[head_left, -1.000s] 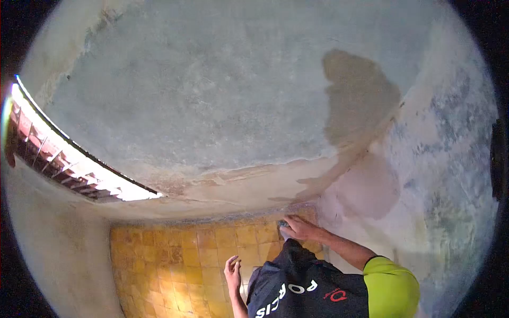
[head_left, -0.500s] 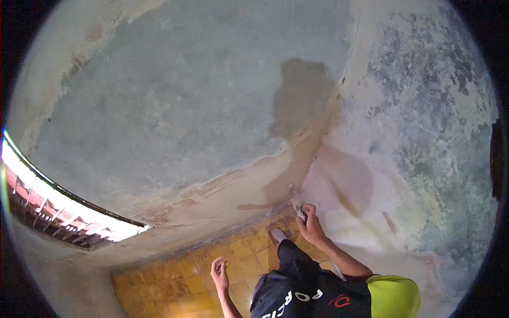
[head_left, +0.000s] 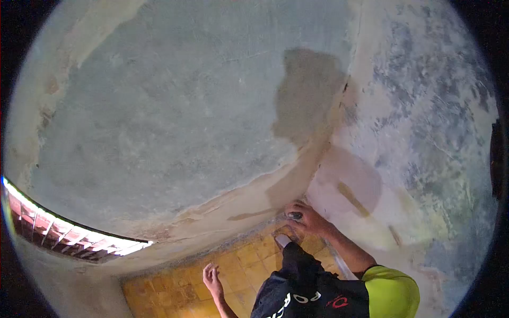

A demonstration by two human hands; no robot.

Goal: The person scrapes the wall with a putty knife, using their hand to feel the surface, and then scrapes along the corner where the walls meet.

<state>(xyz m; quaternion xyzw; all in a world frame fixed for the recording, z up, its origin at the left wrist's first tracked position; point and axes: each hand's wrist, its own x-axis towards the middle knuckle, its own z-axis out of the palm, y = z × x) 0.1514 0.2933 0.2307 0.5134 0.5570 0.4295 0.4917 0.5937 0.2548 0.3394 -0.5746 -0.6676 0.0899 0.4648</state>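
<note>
My right hand (head_left: pixel 309 218) is at the foot of the wall corner, just above the floor edge. Its fingers are closed around a small dark grey object (head_left: pixel 296 215), mostly hidden by the hand, so I cannot tell its kind. My left hand (head_left: pixel 213 281) hangs over the tiled floor, apart from the wall, with its fingers loosely bent and nothing in them. The grey-green wall (head_left: pixel 175 122) has a pale, rough strip (head_left: pixel 228 204) along its bottom, beside the right hand.
A patchy white and blue-grey wall (head_left: pixel 424 122) meets the other wall at the corner. Yellow tiles (head_left: pixel 244 267) cover the floor, and my foot (head_left: pixel 282 240) stands near the corner. At the left is a bright barred opening (head_left: pixel 69 236). Shadows fall across the corner.
My right hand has moved slightly left and down, turning over the object it holds. My left hand has shifted a little left and down. The view has tilted slightly.
</note>
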